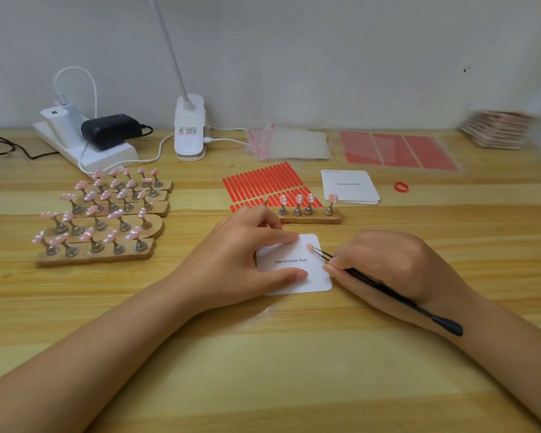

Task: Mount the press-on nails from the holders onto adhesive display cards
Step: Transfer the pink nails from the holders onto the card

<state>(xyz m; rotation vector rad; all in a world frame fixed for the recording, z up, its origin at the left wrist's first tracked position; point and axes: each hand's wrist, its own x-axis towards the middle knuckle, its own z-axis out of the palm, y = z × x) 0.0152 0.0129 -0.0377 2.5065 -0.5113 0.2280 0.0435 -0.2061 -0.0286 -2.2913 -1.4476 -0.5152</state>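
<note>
A small pink nail (309, 247) sits at the upper right corner of the white card (316, 276), pinched in the tips of black tweezers (384, 287). The tweezers' long axis runs from that corner down and to the right, back across the right hand (384, 267), which grips them like a pen. The left hand (244, 260) lies to the card's left, forefinger and thumb pressing its top and bottom edges flat on the wooden table (263, 370). The nearest holder (310, 215), four nails on its stands, lies just beyond the card; setting the next nail probably falls to the right hand.
</note>
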